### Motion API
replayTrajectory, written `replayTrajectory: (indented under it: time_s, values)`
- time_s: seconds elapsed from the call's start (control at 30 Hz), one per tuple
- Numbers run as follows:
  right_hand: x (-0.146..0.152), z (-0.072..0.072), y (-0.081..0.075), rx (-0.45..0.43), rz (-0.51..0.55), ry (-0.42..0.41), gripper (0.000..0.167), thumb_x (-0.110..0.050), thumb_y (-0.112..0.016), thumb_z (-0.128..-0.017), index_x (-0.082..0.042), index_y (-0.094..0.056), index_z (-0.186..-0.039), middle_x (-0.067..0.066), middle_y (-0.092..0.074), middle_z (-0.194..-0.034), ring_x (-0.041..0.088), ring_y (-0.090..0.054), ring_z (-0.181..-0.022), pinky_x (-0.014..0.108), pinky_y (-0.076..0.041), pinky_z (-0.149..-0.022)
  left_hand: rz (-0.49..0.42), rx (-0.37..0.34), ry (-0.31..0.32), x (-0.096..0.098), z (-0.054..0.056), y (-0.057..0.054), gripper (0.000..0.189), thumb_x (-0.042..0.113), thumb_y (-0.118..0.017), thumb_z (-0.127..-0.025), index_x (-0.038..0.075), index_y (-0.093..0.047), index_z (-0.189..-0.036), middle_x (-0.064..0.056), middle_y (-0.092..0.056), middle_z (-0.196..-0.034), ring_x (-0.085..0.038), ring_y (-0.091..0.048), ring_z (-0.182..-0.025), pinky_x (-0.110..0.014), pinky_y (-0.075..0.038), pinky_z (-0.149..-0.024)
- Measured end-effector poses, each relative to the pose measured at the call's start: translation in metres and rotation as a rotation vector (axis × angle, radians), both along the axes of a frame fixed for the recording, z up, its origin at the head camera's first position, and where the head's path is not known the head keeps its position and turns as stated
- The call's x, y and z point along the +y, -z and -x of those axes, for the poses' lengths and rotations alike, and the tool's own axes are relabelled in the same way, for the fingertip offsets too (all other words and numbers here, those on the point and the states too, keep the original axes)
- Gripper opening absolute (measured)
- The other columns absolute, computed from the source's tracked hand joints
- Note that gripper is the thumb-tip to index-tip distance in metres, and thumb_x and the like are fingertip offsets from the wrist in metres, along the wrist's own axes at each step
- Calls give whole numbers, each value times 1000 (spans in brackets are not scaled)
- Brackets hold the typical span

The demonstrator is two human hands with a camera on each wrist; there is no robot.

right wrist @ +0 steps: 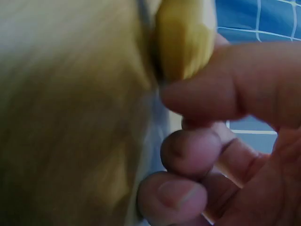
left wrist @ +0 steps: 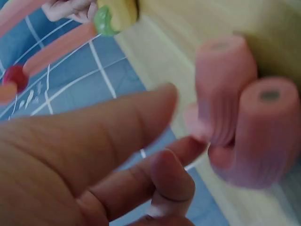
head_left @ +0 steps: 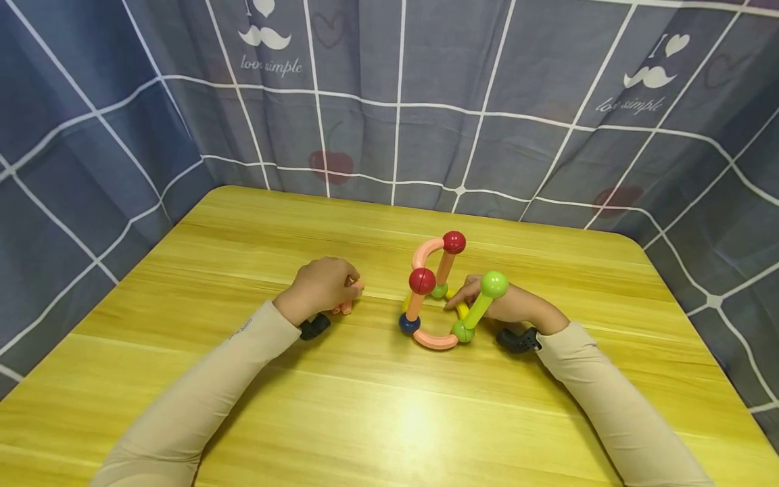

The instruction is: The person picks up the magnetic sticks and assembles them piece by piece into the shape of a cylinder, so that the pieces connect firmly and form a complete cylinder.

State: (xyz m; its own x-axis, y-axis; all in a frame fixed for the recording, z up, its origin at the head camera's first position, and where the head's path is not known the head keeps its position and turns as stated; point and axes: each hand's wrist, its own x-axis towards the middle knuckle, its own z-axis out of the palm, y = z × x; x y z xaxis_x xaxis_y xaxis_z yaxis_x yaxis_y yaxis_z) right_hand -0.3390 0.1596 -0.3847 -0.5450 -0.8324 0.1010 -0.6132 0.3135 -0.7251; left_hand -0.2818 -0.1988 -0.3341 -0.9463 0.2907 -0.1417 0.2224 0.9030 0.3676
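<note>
My left hand (head_left: pixel 322 287) hovers at a small group of pink curved rods (head_left: pixel 347 308). In the left wrist view its thumb stands apart from the rods, while a fingertip reaches the nearer pink piece (left wrist: pixel 225 89). Right of it stands a frame of balls and rods: red balls (head_left: pixel 422 281), a dark blue ball (head_left: pixel 409 323), a front pink curved rod (head_left: pixel 435 340) and a slanted light green rod (head_left: pixel 479 311) topped by a green ball (head_left: pixel 494 284). Behind that slanted rod, my right hand (head_left: pixel 508 302) pinches a yellow curved rod (right wrist: pixel 183 40) low in the frame.
The wood-grain table (head_left: pixel 341 419) spreads around both hands. A grey-blue checked curtain (head_left: pixel 365 128) hangs along its back and sides. Dark straps (head_left: pixel 517 339) sit on the wrists. The tall red-topped orange rod (head_left: pixel 446 269) rises at the frame's back.
</note>
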Motion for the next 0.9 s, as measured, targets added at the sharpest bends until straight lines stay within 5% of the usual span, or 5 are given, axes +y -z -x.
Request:
replayTrajectory:
  time_s: [0.2,0.4,0.5,0.67,0.9]
  values:
    - [-1,-9,-1,59,-8,6,20,10,-75,-94,1,-82,-111,2,-68,-92,10,-55,-85,26,-49,-79,51,37,-22,15,0,8,23,25,-71,-108,7,-81,-120,4,-66,-61,-14,-65,-65,-48,-61,-80]
    - [13,-18,-1,21,-61,88,27,11,-74,-94,-1,-81,-117,8,-78,-111,8,-60,-99,26,-48,-85,100,99,6,29,-1,11,17,27,-75,-106,13,-82,-111,-3,-73,-98,-25,-69,-91,-49,-60,-76]
    - [20,-24,-1,12,-89,131,15,8,-76,-95,0,-79,-107,3,-74,-92,5,-56,-81,24,-45,-71,116,121,25,33,-3,11,18,28,-75,-106,12,-81,-112,-7,-74,-106,-29,-69,-98,-50,-61,-76]
    - [21,-36,-5,68,-131,123,9,0,-82,-94,-3,-75,-90,-14,-47,-69,1,-43,-61,23,-37,-60,61,108,56,34,-5,11,18,22,-75,-106,6,-80,-110,-4,-76,-93,-19,-66,-76,-38,-58,-69]
    - [5,-54,-8,213,-162,60,21,-1,-84,-93,-5,-84,-113,-18,-48,-70,-4,-42,-63,21,-39,-59,-64,18,71,33,-6,6,29,26,-69,-109,5,-76,-127,5,-65,-61,-14,-64,-62,-36,-56,-75]
